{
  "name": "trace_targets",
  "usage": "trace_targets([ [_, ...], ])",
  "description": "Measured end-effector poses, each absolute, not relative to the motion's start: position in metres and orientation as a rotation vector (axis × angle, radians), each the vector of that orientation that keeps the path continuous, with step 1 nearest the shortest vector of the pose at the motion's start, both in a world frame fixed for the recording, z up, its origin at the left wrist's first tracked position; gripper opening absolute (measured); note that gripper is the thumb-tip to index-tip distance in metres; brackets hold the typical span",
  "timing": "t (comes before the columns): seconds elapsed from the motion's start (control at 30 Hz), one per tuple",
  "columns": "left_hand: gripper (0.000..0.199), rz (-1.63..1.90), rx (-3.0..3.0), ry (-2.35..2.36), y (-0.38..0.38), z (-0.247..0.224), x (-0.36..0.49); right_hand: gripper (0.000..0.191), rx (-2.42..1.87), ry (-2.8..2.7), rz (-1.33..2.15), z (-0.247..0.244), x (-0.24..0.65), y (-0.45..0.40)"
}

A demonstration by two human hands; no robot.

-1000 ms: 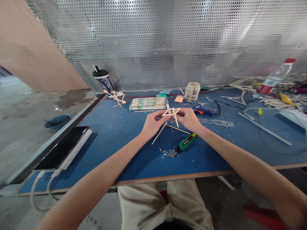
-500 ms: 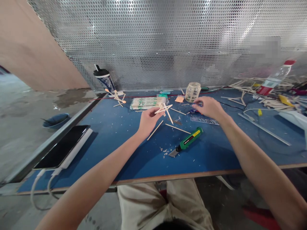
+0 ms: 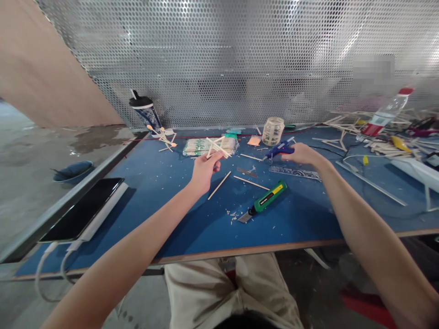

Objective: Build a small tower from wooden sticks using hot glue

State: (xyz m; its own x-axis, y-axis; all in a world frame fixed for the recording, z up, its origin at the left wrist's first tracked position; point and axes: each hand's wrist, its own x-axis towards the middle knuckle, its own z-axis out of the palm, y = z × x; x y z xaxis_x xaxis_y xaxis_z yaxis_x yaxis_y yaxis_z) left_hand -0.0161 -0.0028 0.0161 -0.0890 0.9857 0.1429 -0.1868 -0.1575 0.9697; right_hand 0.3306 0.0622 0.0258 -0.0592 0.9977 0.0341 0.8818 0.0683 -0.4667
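Stick frame (image 3: 216, 147): crossed pale sticks, held up above the middle of the desk (image 3: 202, 237), in front of the packet of sticks (image 3: 195, 147).
Left hand (image 3: 203, 171): fingertips pinched on the frame's lower part.
Right hand (image 3: 300, 154): wrapped round the handle of the blue glue gun (image 3: 281, 148), well apart from the left; nozzle points left.
Loose sticks (image 3: 219, 185): two lie at mid-desk, another near the nozzle.
Cutter (image 3: 270, 196): green, lies toward the front edge, blade out, shavings (image 3: 232, 214) beside it.
Ruler (image 3: 295, 172): clear, just in front of the gun.
Back edge: open jar (image 3: 273, 131), upright, right of the packet.
Back left corner: lidded tumbler (image 3: 147, 113); second stick model (image 3: 168, 132) just before it.
Front left corner: phone (image 3: 84, 208) on a white slab, cables attached.
Back right corner: red-capped bottle (image 3: 386, 114), heaped sticks (image 3: 386, 145).
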Motion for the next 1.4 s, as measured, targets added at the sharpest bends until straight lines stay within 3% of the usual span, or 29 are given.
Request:
trace_targets([
  [0.27, 0.023, 1.462, 0.914, 0.919, -0.008, 0.024, -0.012, 0.02, -1.272, -1.723, 0.636, 0.04, 0.271, 0.027],
  [0.43, 0.023, 1.478, 0.943, 0.904, -0.008, 0.023, -0.013, 0.026, -1.051, -1.737, 0.745, 0.041, 0.242, 0.006],
  [0.63, 0.019, 1.487, 0.971, 0.87, -0.009, 0.024, -0.014, 0.036, -1.021, -1.731, 0.826, 0.04, 0.237, 0.001],
  [1.4, 0.022, 1.415, 0.979, 0.939, -0.008, 0.023, -0.014, 0.027, -1.103, -1.827, 0.794, 0.027, 0.229, -0.005],
])
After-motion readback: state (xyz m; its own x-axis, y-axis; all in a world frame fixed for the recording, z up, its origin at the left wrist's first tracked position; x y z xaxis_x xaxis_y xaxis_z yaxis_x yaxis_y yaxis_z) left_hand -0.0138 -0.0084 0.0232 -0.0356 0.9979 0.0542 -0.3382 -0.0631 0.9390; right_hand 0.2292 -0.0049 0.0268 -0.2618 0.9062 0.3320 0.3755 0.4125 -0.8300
